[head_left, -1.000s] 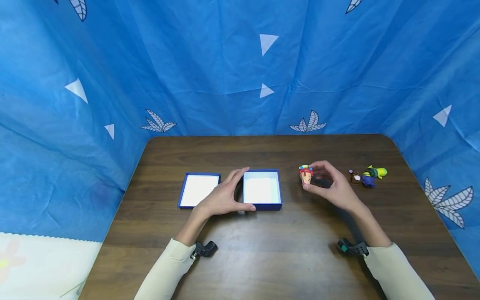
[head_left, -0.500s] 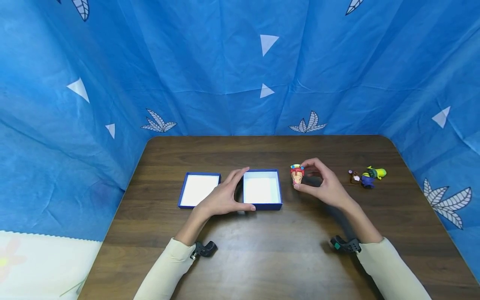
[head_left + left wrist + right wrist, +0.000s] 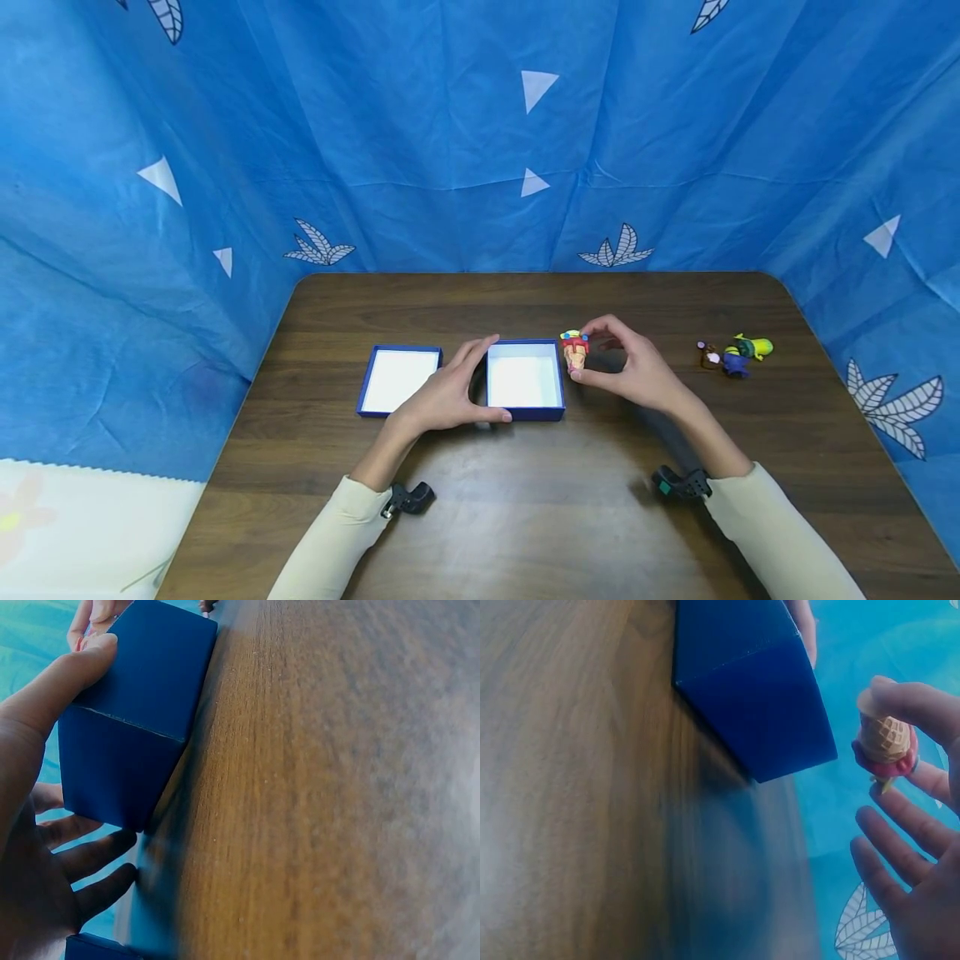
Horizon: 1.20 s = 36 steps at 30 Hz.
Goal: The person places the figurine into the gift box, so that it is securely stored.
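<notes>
My left hand (image 3: 444, 397) holds the open blue box (image 3: 531, 413) from its left side, thumb at the front and fingers toward the back. The box has a white inside with nothing visible in it. In the left wrist view the thumb presses on the blue wall (image 3: 154, 667). My right hand (image 3: 633, 371) pinches a small toy ice cream cone (image 3: 575, 353) between thumb and fingers, just beyond the box's right wall. In the right wrist view the tan waffle part (image 3: 885, 736) is up by the thumb and the red top hangs below; the other fingers are spread.
Left of the box lies its blue-edged lid (image 3: 400, 381), white side up. Farther right on the wooden table (image 3: 517, 500) sit a green figure (image 3: 759, 347), a blue one (image 3: 736, 362) and a brown one (image 3: 709, 356), close together. A blue curtain (image 3: 450, 150) rises behind the table.
The right hand has carried the toy ice cream cone leftward, close to the box's right wall. My left hand and the box have stayed in place.
</notes>
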Each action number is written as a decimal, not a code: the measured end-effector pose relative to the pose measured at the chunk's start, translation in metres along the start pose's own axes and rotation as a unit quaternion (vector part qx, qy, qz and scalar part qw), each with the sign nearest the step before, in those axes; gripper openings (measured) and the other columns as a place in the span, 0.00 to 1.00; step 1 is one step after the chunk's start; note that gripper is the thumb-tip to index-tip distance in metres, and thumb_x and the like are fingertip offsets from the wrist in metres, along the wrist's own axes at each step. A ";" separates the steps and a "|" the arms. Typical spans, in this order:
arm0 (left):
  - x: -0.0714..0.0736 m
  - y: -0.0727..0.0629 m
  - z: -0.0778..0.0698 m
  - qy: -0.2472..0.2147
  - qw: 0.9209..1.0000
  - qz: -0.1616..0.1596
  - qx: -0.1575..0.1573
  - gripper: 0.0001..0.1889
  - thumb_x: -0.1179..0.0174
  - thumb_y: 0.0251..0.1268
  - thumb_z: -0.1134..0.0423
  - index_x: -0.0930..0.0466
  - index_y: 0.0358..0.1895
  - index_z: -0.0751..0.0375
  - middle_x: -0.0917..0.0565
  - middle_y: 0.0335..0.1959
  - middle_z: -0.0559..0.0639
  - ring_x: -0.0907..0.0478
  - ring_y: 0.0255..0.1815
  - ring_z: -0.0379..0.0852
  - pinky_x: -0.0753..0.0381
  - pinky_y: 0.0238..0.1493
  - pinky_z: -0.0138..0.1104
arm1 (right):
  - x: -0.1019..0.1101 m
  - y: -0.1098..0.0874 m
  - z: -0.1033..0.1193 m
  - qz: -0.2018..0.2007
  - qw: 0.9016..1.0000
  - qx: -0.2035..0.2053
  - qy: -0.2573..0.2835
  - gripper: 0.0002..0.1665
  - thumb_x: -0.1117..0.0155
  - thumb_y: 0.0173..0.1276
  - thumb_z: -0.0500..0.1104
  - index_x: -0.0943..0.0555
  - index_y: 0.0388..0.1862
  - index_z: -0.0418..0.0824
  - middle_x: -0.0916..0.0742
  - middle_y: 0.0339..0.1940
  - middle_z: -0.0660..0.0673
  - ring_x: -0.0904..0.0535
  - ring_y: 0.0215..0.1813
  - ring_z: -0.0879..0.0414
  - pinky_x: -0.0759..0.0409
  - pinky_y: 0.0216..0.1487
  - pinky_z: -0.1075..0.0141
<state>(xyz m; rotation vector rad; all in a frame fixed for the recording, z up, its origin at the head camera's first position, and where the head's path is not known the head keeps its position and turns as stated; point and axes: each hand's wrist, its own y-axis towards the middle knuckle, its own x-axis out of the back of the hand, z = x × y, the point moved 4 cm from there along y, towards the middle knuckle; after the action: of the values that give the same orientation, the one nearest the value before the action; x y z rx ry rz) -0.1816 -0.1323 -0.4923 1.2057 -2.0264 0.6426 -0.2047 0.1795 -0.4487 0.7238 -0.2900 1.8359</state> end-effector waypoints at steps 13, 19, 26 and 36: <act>0.000 0.001 -0.002 -0.001 1.000 0.006 0.011 0.66 0.25 0.51 0.24 0.59 0.89 0.28 0.44 0.89 0.47 0.28 0.80 0.58 0.22 0.74 0.62 | -0.011 0.012 0.021 0.053 0.996 0.024 -0.074 0.38 0.14 0.58 0.61 0.22 0.63 0.54 0.13 0.62 0.49 0.18 0.66 0.42 0.19 0.67 0.37; 0.000 0.001 -0.002 -0.005 1.000 0.007 0.016 0.66 0.23 0.52 0.27 0.59 0.89 0.28 0.44 0.88 0.47 0.28 0.79 0.58 0.22 0.73 0.62 | -0.018 0.018 0.026 0.078 0.993 0.037 -0.078 0.37 0.15 0.57 0.63 0.22 0.60 0.54 0.13 0.62 0.49 0.19 0.67 0.41 0.20 0.67 0.34; 0.000 0.001 -0.001 -0.007 1.000 0.004 0.008 0.66 0.22 0.52 0.28 0.57 0.89 0.33 0.44 0.88 0.47 0.28 0.79 0.58 0.22 0.74 0.63 | -0.027 0.022 0.034 0.101 0.990 0.036 -0.094 0.38 0.15 0.56 0.67 0.22 0.59 0.55 0.13 0.62 0.49 0.19 0.67 0.41 0.19 0.68 0.37; 0.000 0.002 -0.001 -0.005 1.000 0.004 0.006 0.65 0.23 0.52 0.27 0.59 0.89 0.27 0.44 0.88 0.46 0.27 0.78 0.57 0.22 0.74 0.61 | -0.037 0.030 0.045 0.125 0.983 0.051 -0.126 0.40 0.18 0.57 0.70 0.23 0.60 0.55 0.13 0.61 0.49 0.18 0.63 0.48 0.18 0.68 0.41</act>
<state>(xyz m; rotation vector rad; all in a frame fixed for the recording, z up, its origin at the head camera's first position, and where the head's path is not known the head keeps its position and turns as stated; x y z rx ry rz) -0.1832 -0.1302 -0.4916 1.2093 -2.0397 0.6551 -0.2088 0.1163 -0.4313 1.0333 -0.4716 2.0075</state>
